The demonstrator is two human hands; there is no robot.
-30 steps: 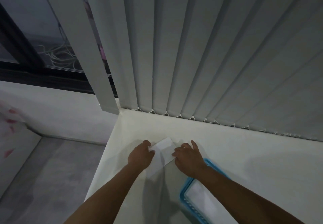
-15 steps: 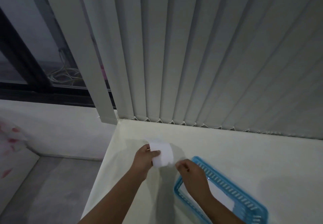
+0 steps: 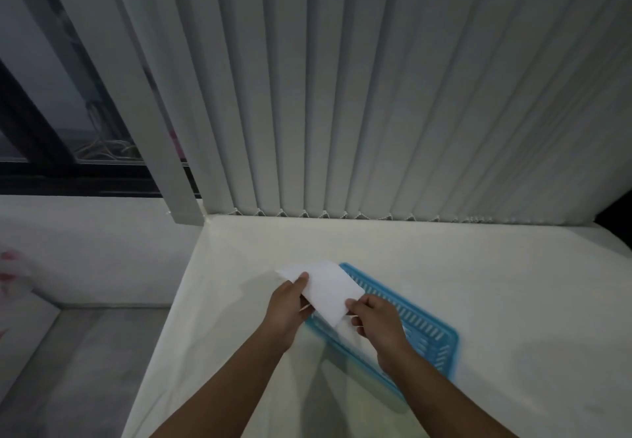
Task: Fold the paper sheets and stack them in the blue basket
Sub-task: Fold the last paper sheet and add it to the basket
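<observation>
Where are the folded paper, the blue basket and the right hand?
folded paper (image 3: 328,292), head view, middle of its white top face.
blue basket (image 3: 422,324), head view, slotted far wall.
right hand (image 3: 379,323), head view, back of the hand.

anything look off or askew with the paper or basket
Nothing damaged or spilled. The blue basket lies skewed to the table edge, and the folded paper, pinched by the left hand and right hand, is tilted over its end.
</observation>
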